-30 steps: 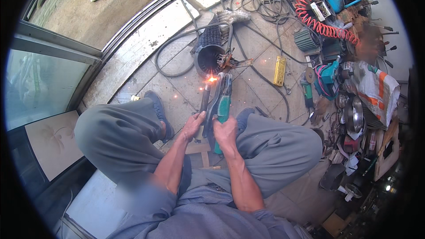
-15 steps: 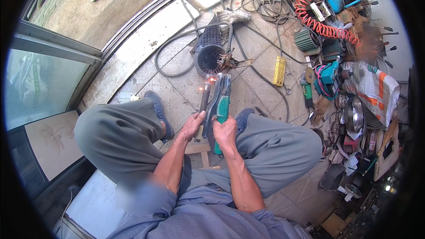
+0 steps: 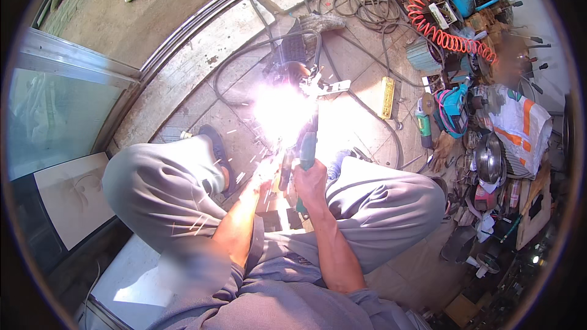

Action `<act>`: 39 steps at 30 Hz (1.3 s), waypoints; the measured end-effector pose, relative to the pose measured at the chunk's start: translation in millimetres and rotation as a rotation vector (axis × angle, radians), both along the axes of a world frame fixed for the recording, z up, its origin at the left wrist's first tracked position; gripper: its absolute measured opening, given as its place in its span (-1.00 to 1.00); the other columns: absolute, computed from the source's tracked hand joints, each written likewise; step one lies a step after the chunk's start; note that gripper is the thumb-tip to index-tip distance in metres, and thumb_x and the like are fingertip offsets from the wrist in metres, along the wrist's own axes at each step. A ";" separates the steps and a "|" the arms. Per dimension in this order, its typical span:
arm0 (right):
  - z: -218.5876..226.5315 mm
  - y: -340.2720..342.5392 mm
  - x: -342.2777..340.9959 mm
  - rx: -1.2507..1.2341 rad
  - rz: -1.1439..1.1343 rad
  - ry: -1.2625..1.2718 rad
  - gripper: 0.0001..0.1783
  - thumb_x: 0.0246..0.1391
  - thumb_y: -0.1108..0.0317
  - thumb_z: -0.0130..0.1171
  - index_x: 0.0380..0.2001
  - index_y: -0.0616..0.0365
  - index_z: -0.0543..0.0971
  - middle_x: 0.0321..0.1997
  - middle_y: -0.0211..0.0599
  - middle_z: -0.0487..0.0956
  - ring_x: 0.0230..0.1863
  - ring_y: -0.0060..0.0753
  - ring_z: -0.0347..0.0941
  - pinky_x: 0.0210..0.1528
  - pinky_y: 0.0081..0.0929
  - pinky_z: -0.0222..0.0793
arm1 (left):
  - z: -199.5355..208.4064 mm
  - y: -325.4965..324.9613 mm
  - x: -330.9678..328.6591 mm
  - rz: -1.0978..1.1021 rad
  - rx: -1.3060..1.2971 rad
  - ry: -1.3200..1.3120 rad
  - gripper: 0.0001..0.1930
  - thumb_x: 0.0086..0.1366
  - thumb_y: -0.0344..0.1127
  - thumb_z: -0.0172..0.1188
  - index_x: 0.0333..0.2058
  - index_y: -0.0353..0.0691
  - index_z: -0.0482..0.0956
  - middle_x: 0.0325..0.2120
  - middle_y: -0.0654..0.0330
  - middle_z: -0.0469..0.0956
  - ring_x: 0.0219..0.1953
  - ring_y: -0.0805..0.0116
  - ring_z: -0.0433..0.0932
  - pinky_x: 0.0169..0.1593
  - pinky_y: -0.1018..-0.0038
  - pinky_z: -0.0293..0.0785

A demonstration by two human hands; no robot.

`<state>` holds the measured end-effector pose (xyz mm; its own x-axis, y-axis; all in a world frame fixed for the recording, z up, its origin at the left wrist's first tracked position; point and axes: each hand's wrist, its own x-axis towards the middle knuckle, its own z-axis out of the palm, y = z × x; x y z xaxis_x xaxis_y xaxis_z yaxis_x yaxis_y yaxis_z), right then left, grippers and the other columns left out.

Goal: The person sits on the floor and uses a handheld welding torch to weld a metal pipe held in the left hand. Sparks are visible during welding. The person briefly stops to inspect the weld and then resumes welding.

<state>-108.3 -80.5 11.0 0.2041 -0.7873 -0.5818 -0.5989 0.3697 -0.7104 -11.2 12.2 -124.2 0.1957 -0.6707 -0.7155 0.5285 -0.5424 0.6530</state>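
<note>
A white-hot welding arc point(image 3: 282, 110) flares between my hands and throws sparks, hiding the work behind its glare. My right hand point(image 3: 310, 180) is wrapped round the green handle of an electrode holder point(image 3: 308, 146), whose dark jaws reach into the light. Close beside it, my left hand point(image 3: 265, 170) is closed on a dark metal rod, now almost lost in the brightness. Just beyond the arc, a dark round metal housing point(image 3: 299, 71) shows only in part. A flat metal piece point(image 3: 335, 87) sticks out to its right.
Black cables point(image 3: 361, 9) loop across the tiles. A yellow power strip point(image 3: 387, 98), a green angle grinder point(image 3: 423, 123) and a teal power tool point(image 3: 452, 110) lie to the right. An orange coiled hose point(image 3: 422, 18) hangs over clutter. A glass door point(image 3: 64, 110) stands left.
The small orange glow at the rod's tip has become a blinding arc with flying sparks. Light now floods my legs and the floor. Both hands keep nearly the same place.
</note>
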 end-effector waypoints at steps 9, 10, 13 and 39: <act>-26.8 1.8 -13.7 -0.419 0.325 0.096 -0.82 -0.05 0.44 0.22 -0.41 0.39 0.56 -0.58 0.03 0.56 -0.54 -0.12 0.59 -0.44 -0.19 0.45 | -27.3 6.7 -3.1 -0.023 -0.020 -0.039 -0.55 0.49 0.09 0.01 -0.01 -0.19 0.59 -0.31 0.26 0.62 -0.30 0.50 0.56 -0.22 0.48 0.50; -26.0 1.0 -10.9 -0.326 0.273 0.118 -0.82 -0.05 0.45 0.23 -0.40 0.38 0.56 -0.58 0.01 0.56 -0.54 -0.13 0.59 -0.44 -0.18 0.45 | -27.4 7.1 -3.1 -0.013 -0.051 0.029 -0.55 0.50 0.10 0.00 -0.04 -0.19 0.60 -0.34 0.26 0.63 -0.33 0.50 0.56 -0.23 0.48 0.50; 11.3 -4.2 3.7 -0.048 0.016 0.058 -0.82 -0.03 0.47 0.24 -0.34 0.34 0.57 -0.51 -0.04 0.61 -0.47 -0.15 0.62 -0.38 -0.19 0.46 | -14.9 9.3 1.4 0.008 -0.071 0.030 -0.51 0.50 0.11 0.00 -0.06 -0.24 0.62 -0.35 0.30 0.61 -0.32 0.51 0.51 -0.18 0.48 0.45; -5.3 -0.3 -3.6 -0.036 -0.018 0.007 -0.81 -0.02 0.40 0.28 -0.34 0.29 0.61 -0.46 -0.08 0.66 -0.39 -0.18 0.65 -0.26 -0.26 0.50 | 8.9 4.2 6.9 -0.050 -0.002 0.039 -0.27 0.38 0.33 0.08 0.03 -0.35 0.59 -0.16 0.22 0.62 -0.13 0.44 0.49 0.03 0.42 0.42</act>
